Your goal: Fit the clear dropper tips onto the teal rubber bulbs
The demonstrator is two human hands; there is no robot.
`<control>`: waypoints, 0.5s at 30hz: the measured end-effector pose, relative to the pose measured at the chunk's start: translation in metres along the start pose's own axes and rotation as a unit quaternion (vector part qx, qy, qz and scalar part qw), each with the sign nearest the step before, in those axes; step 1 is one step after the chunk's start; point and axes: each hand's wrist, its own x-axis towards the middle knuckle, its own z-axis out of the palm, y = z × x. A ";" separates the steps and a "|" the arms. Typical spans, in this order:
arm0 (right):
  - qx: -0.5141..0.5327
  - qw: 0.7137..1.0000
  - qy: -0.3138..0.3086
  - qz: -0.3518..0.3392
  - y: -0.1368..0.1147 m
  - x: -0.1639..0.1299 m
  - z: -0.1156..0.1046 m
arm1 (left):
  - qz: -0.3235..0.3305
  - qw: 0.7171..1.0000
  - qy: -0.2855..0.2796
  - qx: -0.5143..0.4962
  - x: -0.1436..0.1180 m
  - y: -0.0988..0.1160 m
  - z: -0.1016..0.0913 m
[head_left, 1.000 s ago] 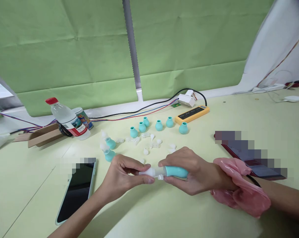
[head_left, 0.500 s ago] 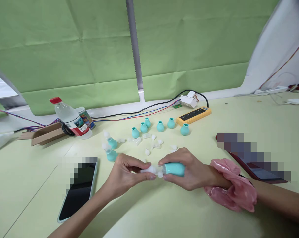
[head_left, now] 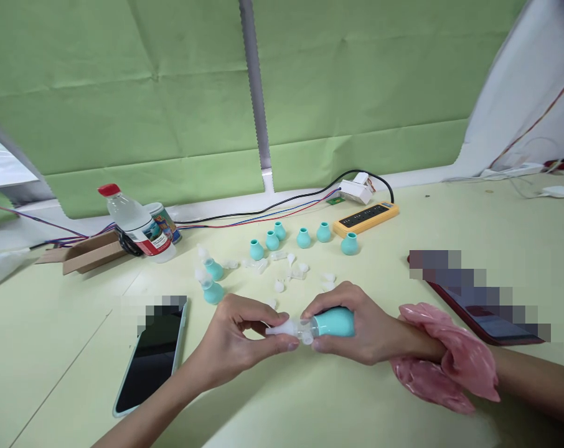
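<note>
Pale table (head_left: pixel 338 404) with teal bulbs (head_left: pixel 303 238), phone (head_left: pixel 154 358), apparently plastic nozzle parts (head_left: pixel 279 286)

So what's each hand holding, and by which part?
The left hand pinches a white nozzle by its wide end; the right hand, a teal bulb around its body.

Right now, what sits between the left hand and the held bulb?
The head view shows a clear connector there, between the white tip and teal bulb.

There's the right wrist (head_left: pixel 406 339), wearing a big glossy pink scrunchie (head_left: pixel 471 367), all puffs and gathered folds, and the left hand (head_left: pixel 235 333) and forearm (head_left: pixel 170 392), bare.
</note>
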 end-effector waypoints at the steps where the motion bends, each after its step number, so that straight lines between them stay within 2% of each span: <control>1: 0.015 1.000 -0.005 0.008 0.000 0.000 0.000 | 0.001 1.000 -0.001 0.005 -0.001 0.001 0.000; 6: 0.146 0.986 -0.031 0.071 0.002 0.001 0.005 | -0.033 0.999 0.029 0.016 -0.002 0.011 0.001; 10: 0.298 0.939 -0.082 0.152 -0.002 0.000 0.010 | -0.072 0.997 0.021 0.004 -0.003 0.023 0.001; 12: 0.315 0.933 -0.086 0.152 -0.004 0.000 0.011 | -0.074 0.997 0.029 0.020 -0.004 0.030 -0.003; 15: 0.286 0.946 -0.075 0.130 -0.003 0.000 0.008 | -0.067 0.992 0.063 0.087 -0.007 0.037 -0.016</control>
